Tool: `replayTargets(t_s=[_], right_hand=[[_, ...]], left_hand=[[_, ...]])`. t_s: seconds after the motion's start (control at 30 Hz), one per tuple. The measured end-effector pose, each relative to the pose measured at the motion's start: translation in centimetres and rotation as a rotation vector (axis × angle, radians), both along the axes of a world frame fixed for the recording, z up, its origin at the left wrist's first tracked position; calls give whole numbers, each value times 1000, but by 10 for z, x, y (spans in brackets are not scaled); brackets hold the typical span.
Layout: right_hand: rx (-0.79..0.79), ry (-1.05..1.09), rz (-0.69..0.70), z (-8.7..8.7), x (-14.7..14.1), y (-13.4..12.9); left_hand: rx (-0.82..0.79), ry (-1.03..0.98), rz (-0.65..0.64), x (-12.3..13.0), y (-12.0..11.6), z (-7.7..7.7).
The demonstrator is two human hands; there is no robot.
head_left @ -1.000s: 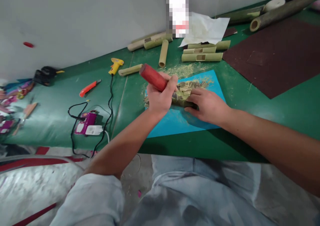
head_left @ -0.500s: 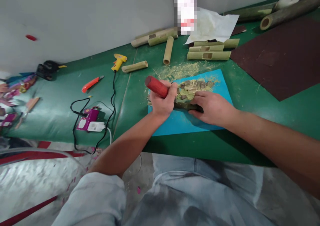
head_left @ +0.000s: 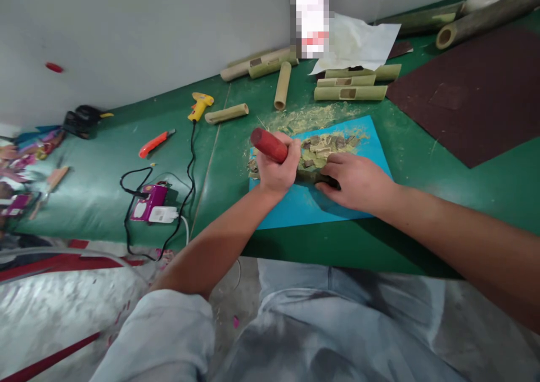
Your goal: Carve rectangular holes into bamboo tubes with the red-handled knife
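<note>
My left hand (head_left: 278, 167) is wrapped round a red handle (head_left: 268, 144) whose top end sticks out up and to the left; its lower end is hidden by the hand. Below and between both hands lies a dark green bamboo piece (head_left: 307, 176), crosswise on a blue sheet (head_left: 291, 209). My right hand (head_left: 352, 180) grips the bamboo's right end, fingers curled over it. Shavings and bark chips (head_left: 323, 147) are heaped just behind the bamboo.
Cut bamboo tubes (head_left: 350, 93) lie at the back beside white paper (head_left: 354, 41). A brown board (head_left: 472, 100) covers the right. Leftward are a yellow glue gun (head_left: 200, 107), an orange cutter (head_left: 154, 144), a purple power strip (head_left: 148, 203) and black cables.
My left hand and the red handle have shifted slightly to the right, closer to my right hand. My right hand keeps its hold on the bamboo, and the view has moved a little.
</note>
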State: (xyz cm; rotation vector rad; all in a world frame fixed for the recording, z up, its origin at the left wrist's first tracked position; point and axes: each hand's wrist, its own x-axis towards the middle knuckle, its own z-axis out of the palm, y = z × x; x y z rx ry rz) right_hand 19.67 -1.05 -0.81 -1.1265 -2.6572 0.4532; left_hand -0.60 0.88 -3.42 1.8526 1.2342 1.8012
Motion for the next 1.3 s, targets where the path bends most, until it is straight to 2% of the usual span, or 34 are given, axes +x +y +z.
replayTargets(t_s=[0.2,0.57,0.8,0.93,1.13,1.3], right_hand=[[24,-86,18,4,-3,-2],[10,32,39,-6,1,6],[-17,-34,-1,2,-3,1],[-2,-37,-3,3,-3,0],[21,52,17,-4,-2,-2],[13,138,26,-12,0,-1]], left_hand=[[-29,-3,39,4,3,4],[-63,-6,0,6,12,2],[-112,-45,19,3,13,0],[-86,-140,2,4,15,2],[-56,-141,-48,9,2,14],[-43,-65,-113,16,-10,14]])
